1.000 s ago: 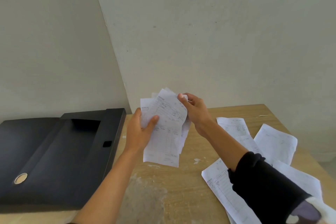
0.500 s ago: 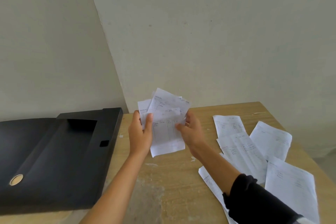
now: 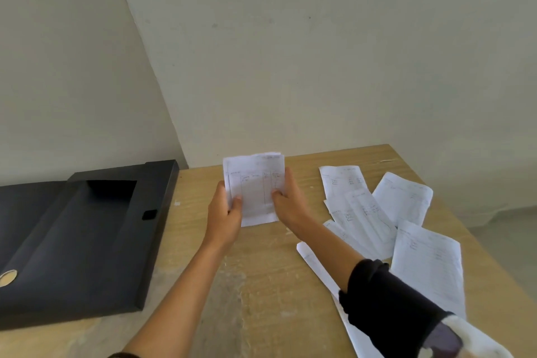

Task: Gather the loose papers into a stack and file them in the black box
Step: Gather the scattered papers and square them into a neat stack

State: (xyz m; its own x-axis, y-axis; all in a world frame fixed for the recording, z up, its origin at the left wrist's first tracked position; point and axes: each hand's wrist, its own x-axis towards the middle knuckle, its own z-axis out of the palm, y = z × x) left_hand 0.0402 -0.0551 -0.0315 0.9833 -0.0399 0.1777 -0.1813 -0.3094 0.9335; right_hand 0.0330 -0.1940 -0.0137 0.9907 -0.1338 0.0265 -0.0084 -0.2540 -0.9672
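Both hands are closed on a small stack of papers (image 3: 255, 187), held upright above the wooden table (image 3: 261, 285) with the printed face turned toward the person. The left hand (image 3: 225, 212) clamps the stack's left edge, thumb pressed across the front and the other fingers hidden behind the sheets; the right hand (image 3: 287, 202) pinches the right edge the same way, thumb on the front near the ruled columns. The sheets look nearly squared, with only a sliver of a back page showing along the top and left side, and the bottom edge hangs just above the tabletop. The right forearm runs back from the stack into a pushed-up black sleeve (image 3: 389, 305); the left forearm is bare. To the right of the held stack, more loose papers (image 3: 366, 212) lie flat on the table, fanned and overlapping one another, some passing under the right arm and sleeve, one reaching the near-right part of the table. To the left of the stack, well apart from it, the black box (image 3: 87, 229) lies open on the table's left end, its inside dark, with a small square catch on its right wall and a round metal ring near its left edge. Behind the stack, plain pale walls meet in a corner.
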